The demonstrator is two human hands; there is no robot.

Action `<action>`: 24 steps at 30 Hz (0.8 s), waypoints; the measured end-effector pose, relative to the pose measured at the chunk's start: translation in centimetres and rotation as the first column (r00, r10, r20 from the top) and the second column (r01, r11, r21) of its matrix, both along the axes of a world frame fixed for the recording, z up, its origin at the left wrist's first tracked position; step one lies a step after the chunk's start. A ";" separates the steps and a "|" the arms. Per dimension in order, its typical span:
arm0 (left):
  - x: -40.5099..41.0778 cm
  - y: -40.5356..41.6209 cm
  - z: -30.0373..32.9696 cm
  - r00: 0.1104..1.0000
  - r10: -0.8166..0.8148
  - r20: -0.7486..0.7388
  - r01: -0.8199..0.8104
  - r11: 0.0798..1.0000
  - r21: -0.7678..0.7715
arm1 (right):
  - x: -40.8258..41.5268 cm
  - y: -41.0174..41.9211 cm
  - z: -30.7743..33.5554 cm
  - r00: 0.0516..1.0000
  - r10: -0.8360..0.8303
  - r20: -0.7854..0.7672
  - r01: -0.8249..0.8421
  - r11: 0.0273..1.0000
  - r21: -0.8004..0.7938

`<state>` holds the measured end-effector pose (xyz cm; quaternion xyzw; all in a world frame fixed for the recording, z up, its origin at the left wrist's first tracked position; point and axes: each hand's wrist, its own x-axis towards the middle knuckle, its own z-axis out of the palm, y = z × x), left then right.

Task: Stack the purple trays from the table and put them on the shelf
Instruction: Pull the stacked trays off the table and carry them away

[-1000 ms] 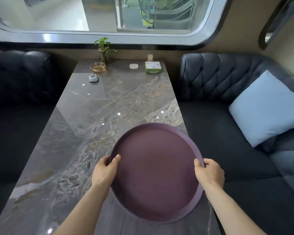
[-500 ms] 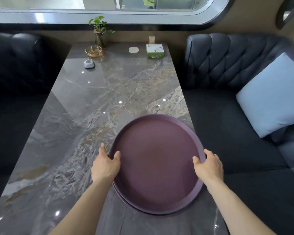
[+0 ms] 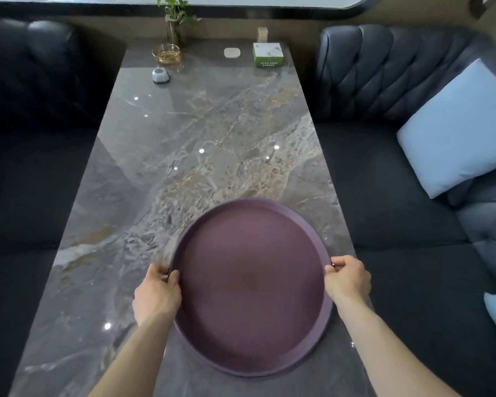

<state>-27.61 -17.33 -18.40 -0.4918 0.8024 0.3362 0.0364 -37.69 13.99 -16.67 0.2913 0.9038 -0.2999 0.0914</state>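
A round purple tray (image 3: 252, 285) lies at the near right part of the marble table (image 3: 161, 173). A second purple rim shows just under it along the near edge, so the trays are stacked. My left hand (image 3: 156, 293) grips the stack's left rim, thumb over the edge. My right hand (image 3: 347, 279) grips the right rim, fingers curled around it. No shelf is in view.
At the table's far end stand a small plant (image 3: 176, 18), a glass ashtray (image 3: 166, 54), a small white device (image 3: 160, 75), a white coaster (image 3: 232, 52) and a green-and-white box (image 3: 268, 54). Dark sofas flank the table; a pale blue cushion (image 3: 453, 130) lies on the right.
The top tray came down onto the lower one. Both hands shifted on the rim and now curl around the edges of the stack. The camera tilted downward.
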 end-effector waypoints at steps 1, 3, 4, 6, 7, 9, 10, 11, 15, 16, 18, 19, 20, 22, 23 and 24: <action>1.8 -0.4 0.1 1.000 0.004 0.002 -0.004 1.000 -0.002 | 1.7 -0.4 0.1 1.000 0.009 0.005 -0.009 1.000 0.003; 5.7 -1.2 0.3 1.000 0.015 0.011 -0.015 1.000 -0.005 | 5.3 -1.3 0.3 0.999 0.031 0.021 -0.031 1.000 -0.004; 7.7 -1.7 0.5 1.000 0.014 0.020 -0.014 1.000 -0.004 | 7.3 -1.8 0.3 0.999 0.032 0.029 -0.032 0.999 -0.008; 11.8 -2.4 0.7 0.999 0.013 0.033 -0.013 1.000 -0.002 | 11.1 -2.7 0.5 0.999 0.020 0.041 -0.019 1.000 -0.006; 13.9 -2.7 0.8 0.999 0.009 0.036 -0.009 1.000 -0.003 | 13.1 -3.1 0.6 0.999 0.015 0.041 -0.015 1.000 -0.006; 18.0 -3.3 1.3 0.999 -0.015 0.031 0.015 1.000 0.000 | 17.1 -3.8 0.6 1.000 0.021 0.021 -0.020 1.000 -0.017; 19.9 -3.7 1.5 0.999 -0.029 0.043 0.029 1.000 0.012 | 19.0 -4.1 0.6 0.999 0.026 0.024 -0.025 1.000 -0.019; 21.8 -4.3 1.7 0.996 -0.046 0.072 0.043 0.998 0.033 | 20.7 -4.4 0.8 0.999 0.032 0.043 -0.032 0.999 -0.008; 27.0 -6.6 2.5 0.924 -0.264 0.276 0.255 0.964 0.067 | 25.7 -4.8 1.5 0.988 0.068 0.140 -0.076 0.996 0.055; 27.1 -6.8 2.6 0.920 -0.290 0.263 0.289 0.956 0.041 | 26.5 -5.0 1.7 0.987 0.081 0.141 -0.092 0.993 0.072; 26.3 -6.8 2.8 0.938 -0.318 0.137 0.317 0.948 0.029 | 27.5 -5.6 1.8 0.987 0.119 0.112 -0.131 0.986 0.107; 25.6 -6.5 2.8 0.938 -0.337 0.077 0.336 0.941 0.030 | 27.8 -6.0 1.9 0.987 0.132 0.094 -0.144 0.981 0.128; 25.0 -6.2 2.8 0.935 -0.351 0.045 0.351 0.936 0.020 | 27.9 -6.2 1.9 0.988 0.134 0.082 -0.145 0.978 0.147; 24.4 -5.7 2.4 0.950 -0.309 0.036 0.309 0.951 -0.011 | 27.6 -6.4 1.9 0.990 0.113 0.086 -0.125 0.980 0.155; 24.5 -5.5 2.2 0.965 -0.260 0.030 0.261 0.965 -0.026 | 27.4 -6.4 1.8 0.990 0.106 0.089 -0.118 0.982 0.147; 24.7 -5.4 2.1 0.977 -0.212 0.020 0.212 0.976 -0.036 | 27.2 -6.4 1.7 0.990 0.110 0.092 -0.122 0.982 0.142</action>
